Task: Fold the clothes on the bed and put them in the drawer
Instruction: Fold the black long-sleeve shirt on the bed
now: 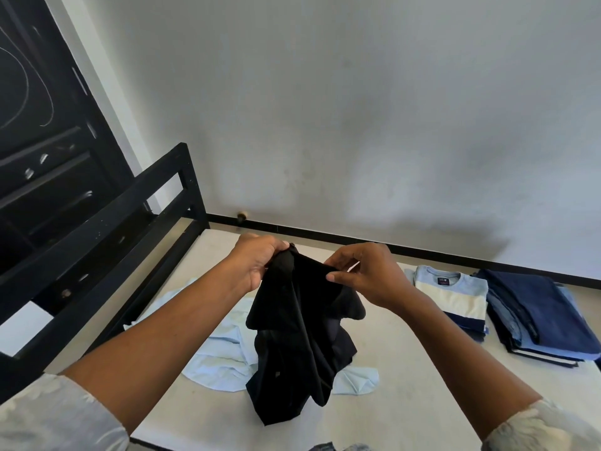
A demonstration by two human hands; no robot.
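1. While both arms reach out over the bed (406,402), I see the black garment (292,336) hanging between the two hands, lifted by its upper edge.
2. My view shows the left hand (257,258) with its fingers curled round a bunched corner of that edge, the cloth gathered against the palm.
3. Just beside it, the right hand (364,275) pinches the edge between thumb and fingertips, the remaining fingers bent above the fabric.
4. Below the hands the garment falls in loose, crumpled folds; I cannot tell whether its lowest tip touches the mattress.
5. Under and behind it a light blue shirt (224,359) lies spread and unfolded on the bed, partly covered from my view by the black cloth.
6. Near the right side of the bed sits a folded striped top (452,297), banded in pale blue, cream and navy.
7. Touching its right side is a stack of folded dark blue clothes (536,314).
8. At the left the black bed frame (107,229) rises as an end rail, and beyond it stands a dark cabinet (42,157) with small metal handles.
9. Pale patterned sleeves (48,415) cover both upper forearms at the bottom corners.
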